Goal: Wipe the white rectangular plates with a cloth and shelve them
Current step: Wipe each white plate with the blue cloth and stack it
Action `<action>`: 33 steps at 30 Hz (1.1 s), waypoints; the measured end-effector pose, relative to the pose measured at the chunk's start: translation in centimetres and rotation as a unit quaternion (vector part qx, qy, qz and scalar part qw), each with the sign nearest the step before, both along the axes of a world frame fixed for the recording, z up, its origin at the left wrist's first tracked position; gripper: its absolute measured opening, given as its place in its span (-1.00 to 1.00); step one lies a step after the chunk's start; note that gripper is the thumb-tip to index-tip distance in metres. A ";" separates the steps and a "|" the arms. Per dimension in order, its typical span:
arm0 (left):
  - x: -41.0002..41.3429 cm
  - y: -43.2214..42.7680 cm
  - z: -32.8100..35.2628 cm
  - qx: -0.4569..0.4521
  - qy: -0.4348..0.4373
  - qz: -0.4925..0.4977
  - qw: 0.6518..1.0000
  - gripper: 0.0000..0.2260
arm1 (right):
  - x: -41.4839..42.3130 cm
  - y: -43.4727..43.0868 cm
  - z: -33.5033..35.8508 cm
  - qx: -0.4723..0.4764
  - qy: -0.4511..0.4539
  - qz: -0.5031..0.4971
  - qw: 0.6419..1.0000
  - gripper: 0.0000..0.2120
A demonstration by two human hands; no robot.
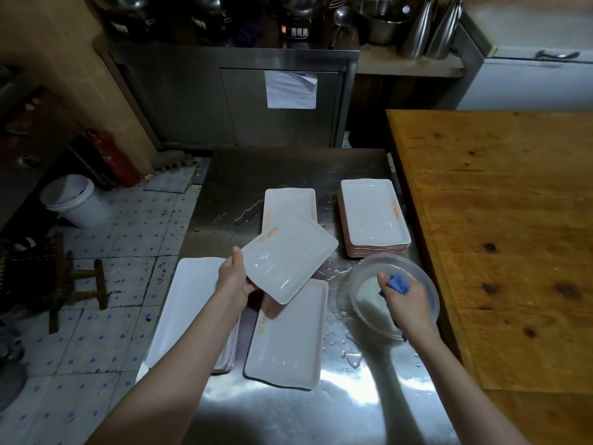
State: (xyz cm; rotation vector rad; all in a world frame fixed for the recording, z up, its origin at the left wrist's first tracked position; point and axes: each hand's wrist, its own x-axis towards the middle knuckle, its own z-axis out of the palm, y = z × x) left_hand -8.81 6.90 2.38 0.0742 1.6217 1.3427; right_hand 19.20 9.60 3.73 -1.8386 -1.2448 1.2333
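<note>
1. Gripping one wet white rectangular plate (288, 261) by its edge in the left hand (236, 279), tilted above the steel bench (288, 412).
2. Clutching the blue cloth (399, 283) in the right hand (409, 303), fingers curled, inside the clear bowl (428, 284).
3. Probably mid-task: droplets on the loose plates (288, 338), far-right stack (372, 213) and near-left stack (189, 303) waiting, nothing visibly shelved yet.

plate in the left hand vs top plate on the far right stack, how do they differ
The held plate is lifted, gripped at its edge by the left hand; the stack-top plate lies flat on its pile. The held plate sits skewed to the steel table edges; the stack-top plate lines up with them. Both are white, rectangular, orange-printed.
</note>
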 end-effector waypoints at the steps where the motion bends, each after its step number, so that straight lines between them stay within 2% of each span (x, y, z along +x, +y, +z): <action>1: -0.1 0.3 -0.2 -0.005 -0.005 0.006 1.000 -0.62 | -0.1 0.1 0.0 0.000 -0.001 0.004 1.000 -0.71; 6: -0.5 1.4 -0.9 0.000 -0.031 0.024 0.999 -0.68 | -0.2 0.4 0.0 -0.018 -0.010 0.015 1.000 -0.70; 11: -1.2 1.4 -1.3 0.061 -0.077 -0.021 0.995 -0.78 | -0.3 0.7 -0.4 -0.011 0.000 0.002 1.000 -0.67; 14: -1.8 1.2 -1.4 0.061 -0.099 -0.047 0.992 -0.79 | -0.2 0.8 -0.6 -0.012 -0.004 -0.003 1.000 -0.65; 19: -2.5 0.6 -0.9 0.035 -0.042 -0.099 0.994 -0.73 | -0.6 0.8 -0.8 -0.015 0.001 -0.013 1.000 -0.65; 22: -2.4 0.3 -0.5 0.052 -0.020 -0.090 0.994 -0.80 | -0.8 0.7 -0.9 -0.007 0.006 -0.011 1.000 -0.65; 33: -1.7 -1.9 1.8 0.106 0.043 -0.074 0.991 -0.80 | -0.6 -0.2 1.6 0.016 0.058 0.022 0.998 -0.63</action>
